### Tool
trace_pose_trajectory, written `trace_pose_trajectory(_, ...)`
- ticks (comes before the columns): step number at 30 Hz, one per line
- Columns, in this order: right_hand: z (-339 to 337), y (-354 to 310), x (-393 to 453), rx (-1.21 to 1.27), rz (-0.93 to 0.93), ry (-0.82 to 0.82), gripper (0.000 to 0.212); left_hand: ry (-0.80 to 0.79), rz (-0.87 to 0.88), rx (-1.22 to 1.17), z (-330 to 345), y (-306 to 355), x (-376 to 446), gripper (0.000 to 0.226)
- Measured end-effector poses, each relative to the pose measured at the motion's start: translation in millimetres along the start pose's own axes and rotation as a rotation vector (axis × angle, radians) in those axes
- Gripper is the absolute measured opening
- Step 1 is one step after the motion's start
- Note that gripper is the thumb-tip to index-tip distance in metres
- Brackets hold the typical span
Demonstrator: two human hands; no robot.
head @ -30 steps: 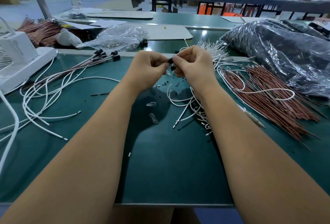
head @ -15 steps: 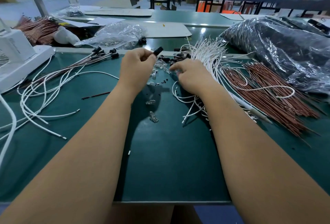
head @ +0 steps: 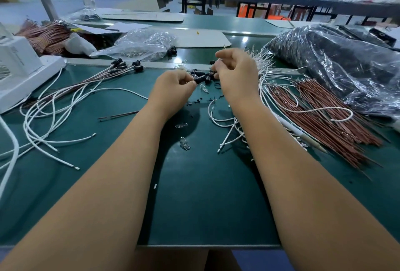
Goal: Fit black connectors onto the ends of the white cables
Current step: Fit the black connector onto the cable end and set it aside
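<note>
Fingertips of our left hand (head: 173, 85) pinch black connector (head: 200, 79), long axis pointing right toward our right hand (head: 237, 76), fingers curled over loose connectors (head: 211, 75); grip unclear.

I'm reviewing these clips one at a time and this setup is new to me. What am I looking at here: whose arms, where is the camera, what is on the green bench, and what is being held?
No machine here: a person works bare-handed, filmed by a camera worn on the head, looking forward and down. The left hand pinches a black connector. The right hand reaches into a small heap of loose connectors; what its fingers hold cannot be told. On the green bench lie finished cables with connectors at left, bare white cables by the right forearm, brown wires at right, and a small glass bulb.
</note>
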State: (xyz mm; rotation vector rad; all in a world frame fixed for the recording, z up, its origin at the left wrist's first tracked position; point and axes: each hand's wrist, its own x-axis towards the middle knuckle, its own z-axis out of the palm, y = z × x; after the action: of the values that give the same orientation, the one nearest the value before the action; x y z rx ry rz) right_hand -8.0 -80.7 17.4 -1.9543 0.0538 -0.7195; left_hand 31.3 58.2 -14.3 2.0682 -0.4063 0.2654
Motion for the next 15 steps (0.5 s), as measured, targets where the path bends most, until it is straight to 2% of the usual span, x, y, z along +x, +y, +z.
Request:
trace_pose_trajectory(3,13.9,0.0,-4.8,0.288,0.189,0.034,0.016,-0.003,-0.002,0.029,0.7,-0.9,1.2,0.020)
trace_pose_trajectory(5,20.3,2.9,-6.3,0.372,0.245,0.102,0.020,0.001,-0.007,0.026,0.9,-1.0,1.8,0.018)
trace_pose_trajectory(8,19.3,8.8,-5.5,0.352,0.250,0.159,0.018,-0.046,-0.014,-0.054,0.5,1.3,0.0,0.011)
trace_pose_trajectory(12,7.7,17.6,-0.1,0.408,0.349,0.160,0.013,-0.104,0.003,-0.097,-2.8,2.7,-3.3,0.011)
trace_pose_trajectory(15,-6.2,22.7,6.8,0.331,0.363,0.168,0.011,-0.116,0.002,-0.101,-3.8,2.9,-3.7,0.015)
